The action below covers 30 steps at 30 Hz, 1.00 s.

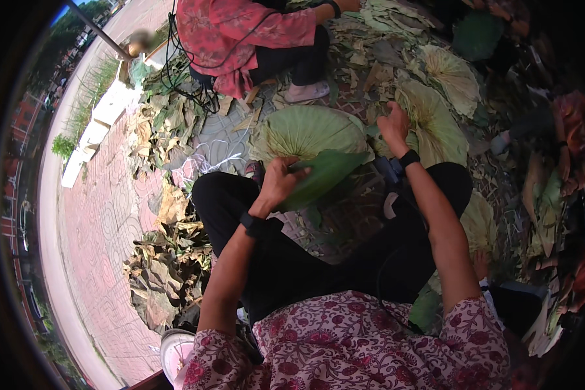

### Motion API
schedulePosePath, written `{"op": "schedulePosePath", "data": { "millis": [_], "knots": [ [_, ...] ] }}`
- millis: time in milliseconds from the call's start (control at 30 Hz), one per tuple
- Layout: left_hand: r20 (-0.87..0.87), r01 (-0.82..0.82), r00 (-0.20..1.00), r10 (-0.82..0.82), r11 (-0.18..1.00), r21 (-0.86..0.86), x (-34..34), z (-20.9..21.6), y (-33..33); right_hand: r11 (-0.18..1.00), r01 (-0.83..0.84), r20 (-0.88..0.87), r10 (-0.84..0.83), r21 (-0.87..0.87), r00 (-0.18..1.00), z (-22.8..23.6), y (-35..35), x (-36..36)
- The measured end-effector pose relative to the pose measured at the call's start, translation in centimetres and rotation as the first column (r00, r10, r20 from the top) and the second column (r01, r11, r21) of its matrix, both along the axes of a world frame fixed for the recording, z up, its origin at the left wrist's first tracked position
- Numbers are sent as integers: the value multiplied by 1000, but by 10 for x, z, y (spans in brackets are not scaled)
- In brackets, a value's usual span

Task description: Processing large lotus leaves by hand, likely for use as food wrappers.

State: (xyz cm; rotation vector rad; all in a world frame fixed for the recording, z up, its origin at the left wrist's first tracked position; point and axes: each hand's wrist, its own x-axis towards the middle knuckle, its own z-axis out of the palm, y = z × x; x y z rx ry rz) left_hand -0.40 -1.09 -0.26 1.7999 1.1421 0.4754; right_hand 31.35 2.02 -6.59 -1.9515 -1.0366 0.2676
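My left hand (283,182) is closed round the near left edge of a dark green leaf (328,174), which is folded and hangs between my knees. Just beyond it lies a large round pale green leaf (309,127) with ribs fanning from one point, probably a dried lotus leaf. My right hand (394,127) is raised to the right of that round leaf, with its fingers curled in. Whatever it may hold is too small to make out. Behind this hand, more ribbed pale leaves (435,120) are spread out.
A person in a red patterned shirt (240,32) crouches ahead, a shoe (307,91) near the round leaf. Brown dry leaves (169,273) are heaped left of my knee. White string (218,153) lies on the paving. Other people sit at the right, and a white bucket (175,354) stands lower left.
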Motion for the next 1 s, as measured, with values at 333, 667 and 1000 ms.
{"op": "schedulePosePath", "data": {
  "millis": [333, 667, 1000],
  "knots": [
    [59, -12, 998, 14, 1000, -26, -5, -9, 2, 555, -824, -213, 797, -111, 565, 6, -30, -74],
    [-60, -23, 997, 57, 886, 463, -2, -2, -4, 471, -880, -384, 803, -59, 455, 21, -37, -87],
    [-201, 171, 978, -56, 767, 619, 12, -14, -4, 458, -888, -242, 858, -37, 452, 27, -40, -112]
  ]
}}
